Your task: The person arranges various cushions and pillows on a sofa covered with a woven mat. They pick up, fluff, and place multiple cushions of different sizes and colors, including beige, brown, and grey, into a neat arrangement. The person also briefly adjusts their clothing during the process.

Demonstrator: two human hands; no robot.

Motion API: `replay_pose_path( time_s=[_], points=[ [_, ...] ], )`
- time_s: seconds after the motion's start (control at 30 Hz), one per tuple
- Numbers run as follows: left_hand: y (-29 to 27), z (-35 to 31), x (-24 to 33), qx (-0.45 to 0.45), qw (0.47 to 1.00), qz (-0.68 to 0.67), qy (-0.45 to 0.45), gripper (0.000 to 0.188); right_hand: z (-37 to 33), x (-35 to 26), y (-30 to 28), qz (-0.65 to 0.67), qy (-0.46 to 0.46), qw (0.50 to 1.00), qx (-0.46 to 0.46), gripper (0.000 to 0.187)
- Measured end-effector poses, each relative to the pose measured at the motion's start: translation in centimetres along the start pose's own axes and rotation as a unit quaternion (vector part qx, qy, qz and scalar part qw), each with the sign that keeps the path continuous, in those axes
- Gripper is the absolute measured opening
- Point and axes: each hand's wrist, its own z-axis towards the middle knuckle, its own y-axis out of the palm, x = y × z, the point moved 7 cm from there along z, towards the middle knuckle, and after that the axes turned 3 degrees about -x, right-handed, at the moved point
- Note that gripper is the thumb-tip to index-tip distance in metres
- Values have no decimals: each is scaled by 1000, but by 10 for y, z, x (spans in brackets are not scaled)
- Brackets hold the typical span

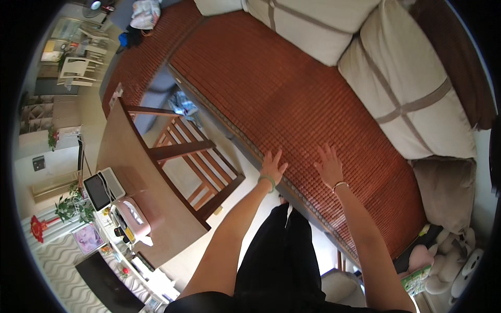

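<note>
Both my arms reach forward over a sofa seat covered with a reddish-brown woven mat (261, 83). My left hand (273, 166), with a green bangle at the wrist, is at the mat's front edge, its fingers spread and nothing in them. Farther right, my right hand (330, 168) is over the mat with fingers stretched out and holding nothing; a thin bracelet circles that wrist. Whether either hand presses on the mat or hovers just above it, I cannot tell.
Cream cushions (308, 28) with brown bands line the sofa's back. To the left stands a coffee table (125, 151) with a pink box (134, 216) and a tablet-like device (99, 189). Plush toys (443, 261) sit at the lower right, near a grey-brown cushion (443, 190). Wooden slats (193, 151) show beside the table.
</note>
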Motion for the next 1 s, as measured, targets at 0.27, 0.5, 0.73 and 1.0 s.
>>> replay_pose_path(
  time_s=[0.27, 0.5, 0.73, 1.0],
  points=[
    [-76, -53, 50, 18, 967, -251, 30, 67, -9, -108, -61, 64, -70, 995, 17, 60],
    [-114, -48, -9, 95, 940, -327, -15, 68, 11, -181, -66, 79, -101, 992, 7, 60],
    [-168, 23, -69, 110, 905, -401, -84, 70, 121, -261, -69, 21, -112, 991, -71, 60],
    [-250, 54, -148, 212, 810, -534, -115, 66, 217, -367, -111, 9, -171, 982, -79, 60]
  ],
)
